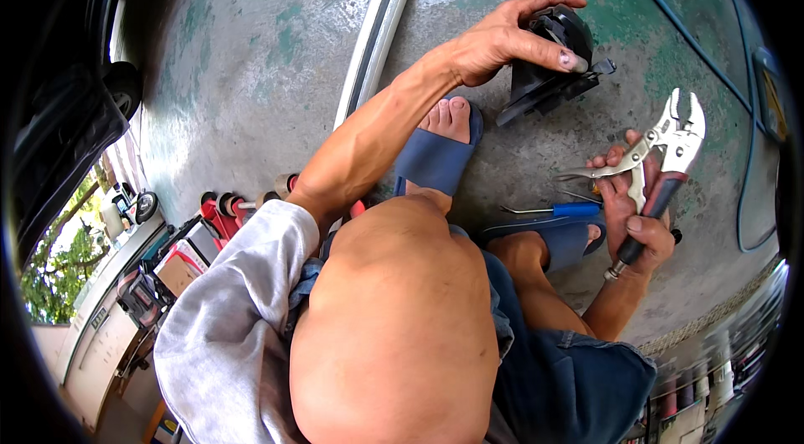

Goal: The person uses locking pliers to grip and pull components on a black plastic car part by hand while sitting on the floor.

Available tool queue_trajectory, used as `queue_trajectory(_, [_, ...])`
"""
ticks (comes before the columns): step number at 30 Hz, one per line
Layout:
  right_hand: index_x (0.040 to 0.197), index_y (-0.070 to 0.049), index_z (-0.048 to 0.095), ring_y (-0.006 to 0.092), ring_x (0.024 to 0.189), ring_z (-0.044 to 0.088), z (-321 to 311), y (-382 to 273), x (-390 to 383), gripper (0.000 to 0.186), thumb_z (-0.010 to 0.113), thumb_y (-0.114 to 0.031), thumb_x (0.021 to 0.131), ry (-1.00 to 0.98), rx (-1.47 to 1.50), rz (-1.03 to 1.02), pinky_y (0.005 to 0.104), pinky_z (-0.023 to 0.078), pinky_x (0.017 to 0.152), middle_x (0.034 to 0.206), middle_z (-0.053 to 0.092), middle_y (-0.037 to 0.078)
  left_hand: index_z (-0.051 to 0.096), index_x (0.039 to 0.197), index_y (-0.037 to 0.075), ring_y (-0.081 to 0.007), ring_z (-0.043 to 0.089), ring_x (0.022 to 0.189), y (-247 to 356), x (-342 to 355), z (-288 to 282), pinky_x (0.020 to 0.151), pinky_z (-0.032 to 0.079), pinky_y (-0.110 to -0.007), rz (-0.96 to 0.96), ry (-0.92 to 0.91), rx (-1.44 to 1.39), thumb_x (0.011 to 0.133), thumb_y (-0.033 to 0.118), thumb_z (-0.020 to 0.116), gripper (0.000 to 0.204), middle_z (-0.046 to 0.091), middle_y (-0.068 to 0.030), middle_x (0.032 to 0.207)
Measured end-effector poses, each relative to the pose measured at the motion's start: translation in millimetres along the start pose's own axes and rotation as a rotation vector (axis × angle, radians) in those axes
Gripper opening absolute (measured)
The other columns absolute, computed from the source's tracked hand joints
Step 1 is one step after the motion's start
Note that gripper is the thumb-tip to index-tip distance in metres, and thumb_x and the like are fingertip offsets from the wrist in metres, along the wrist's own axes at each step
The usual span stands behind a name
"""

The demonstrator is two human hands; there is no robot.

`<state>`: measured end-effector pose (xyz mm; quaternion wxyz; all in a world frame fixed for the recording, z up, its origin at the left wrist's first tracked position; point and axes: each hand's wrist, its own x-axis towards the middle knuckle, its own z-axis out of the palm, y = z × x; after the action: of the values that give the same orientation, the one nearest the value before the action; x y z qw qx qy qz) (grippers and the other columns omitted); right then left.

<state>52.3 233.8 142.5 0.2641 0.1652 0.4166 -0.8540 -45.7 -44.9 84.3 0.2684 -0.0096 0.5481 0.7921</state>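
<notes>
left hand [494, 46]: fingers draped over the top of a black car part [548, 59], looks like a mirror-type housing. Thumb is clamped on its near side, so I'd call it a loose grip that steadies it.
right hand [638, 222]: fist wrapped round the handles of silver locking pliers [666, 155] with a red and black grip. The plier mouth up top is gaping open, nothing in it.
where the part sits: standing on the green-stained concrete floor [251, 67], just past my blue sandal [435, 159].
the key relation: from what I see, the part lies up and to the left of the plier nose, well apart. The pliers' long axis runs from lower left up to the right, so the nose points past the part, not at it. Left hand's already on it, right is the far one.
other bits: blue-handled screwdriver [557, 209] flat on the floor between my feet, near the right hand.
containers: none near the hands that I can make out.
</notes>
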Motion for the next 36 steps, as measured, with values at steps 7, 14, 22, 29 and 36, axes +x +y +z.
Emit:
queue_trajectory(7, [0.151,0.009,0.032,0.0294,0.114,0.056,-1,15,-8,0.099,0.061,-0.011,0.058,0.159,-0.327,0.080,0.0427,0.042,0.111,0.118,0.052,0.015,0.045,0.149,0.003,-0.0275,0.060,0.120,22,-7,7,0.105,0.047,-0.037,0.137,-0.029,0.373,0.062,0.031,0.096,0.105,0.062,-0.0165,0.128])
queue_trajectory(14, [0.149,0.002,0.044,0.0175,0.109,0.055,13,1,-6,0.086,0.055,0.000,0.063,0.192,-0.859,0.032,0.0264,0.047,0.088,0.119,0.057,0.009,0.046,0.149,0.008,-0.0347,0.060,0.120,26,-17,15,0.104,0.048,-0.041,0.476,0.067,0.740,0.055,0.036,0.095,0.109,0.059,-0.0200,0.132])
queue_trajectory(22, [0.152,-0.002,0.038,0.0340,0.105,0.057,41,-6,-5,0.092,0.056,0.003,0.062,0.205,-1.234,-0.122,0.0353,0.046,0.095,0.115,0.054,0.017,0.046,0.148,0.010,-0.0368,0.062,0.109,34,-20,31,0.092,0.054,-0.043,0.692,0.056,0.883,0.057,0.033,0.090,0.104,0.062,-0.0168,0.121])
queue_trajectory(29, [0.155,-0.005,0.033,0.0431,0.113,0.055,38,3,-6,0.094,0.059,0.003,0.065,0.255,-1.414,-0.173,0.0442,0.044,0.099,0.123,0.052,0.021,0.048,0.147,0.008,-0.0354,0.062,0.113,38,-20,37,0.095,0.052,-0.043,0.790,0.005,0.982,0.055,0.026,0.091,0.104,0.061,-0.0157,0.130])
queue_trajectory(36, [0.156,-0.005,0.033,0.0397,0.109,0.058,37,1,-8,0.095,0.057,0.005,0.065,0.268,-1.474,-0.228,0.0423,0.047,0.095,0.119,0.051,0.020,0.049,0.147,0.010,-0.0377,0.061,0.109,31,-18,34,0.089,0.052,-0.044,0.820,-0.023,1.043,0.050,0.029,0.088,0.106,0.059,-0.0164,0.128])
